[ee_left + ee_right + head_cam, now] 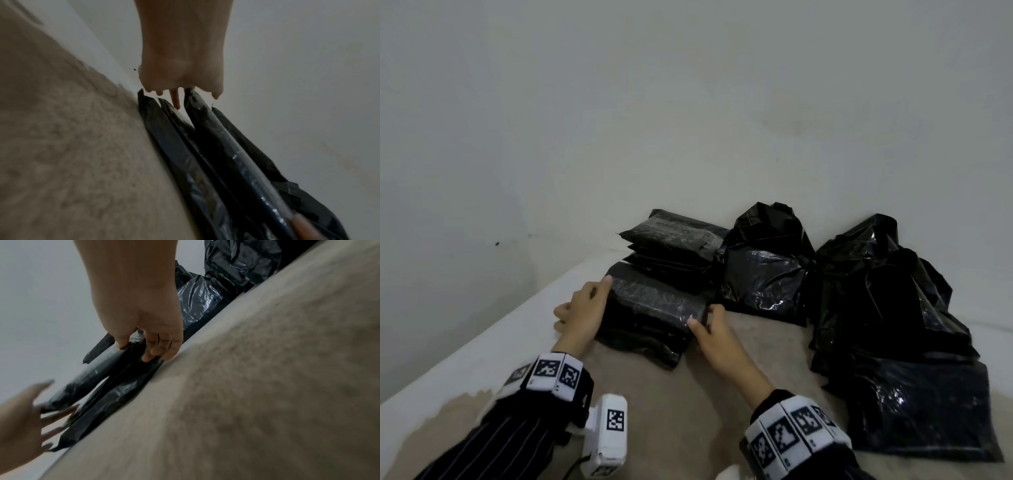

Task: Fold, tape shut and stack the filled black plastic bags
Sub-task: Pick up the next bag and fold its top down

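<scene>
A near stack of folded, taped black bags (654, 308) lies on the beige mat (688, 411), with a second folded stack (674, 246) just behind it. My left hand (589, 301) lies with straight, spread fingers against the near stack's left end; the right wrist view shows this hand (26, 415) touching the bag edges. My right hand (705, 322) grips the stack's right end (115, 369), thumb on the top bag and fingers curled round the lower ones. In the left wrist view the stacked bags (205, 154) run away from my left hand (179, 73).
Several crumpled, filled black bags lie to the right: one (767, 263) beside the far stack, a heap (887, 291) further right, and a flat one (914, 411) nearest me. A pale wall (688, 102) closes the back and left. The mat's white left edge (482, 342) runs close to the stacks.
</scene>
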